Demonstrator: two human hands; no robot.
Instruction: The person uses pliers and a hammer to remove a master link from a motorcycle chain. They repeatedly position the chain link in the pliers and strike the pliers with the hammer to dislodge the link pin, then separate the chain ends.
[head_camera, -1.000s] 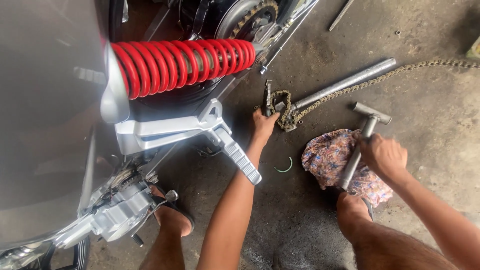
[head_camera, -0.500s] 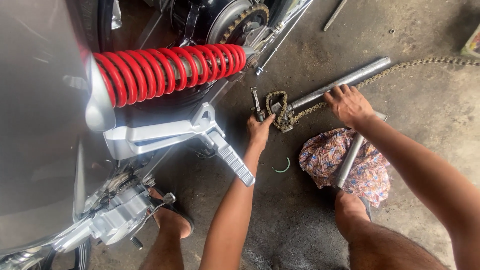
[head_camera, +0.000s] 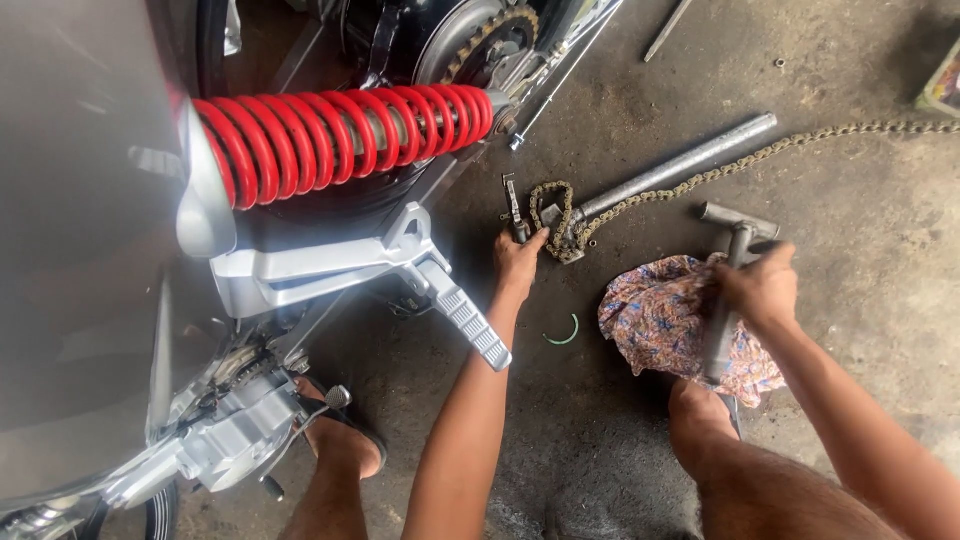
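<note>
Gripping a grey T-handled wrench (head_camera: 728, 290), right hand (head_camera: 762, 288).

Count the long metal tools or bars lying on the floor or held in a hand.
3. A grey pipe lies beside the chain; a T-handle wrench is in the right hand; a thin rod lies at the top edge. More may be hidden.
</note>
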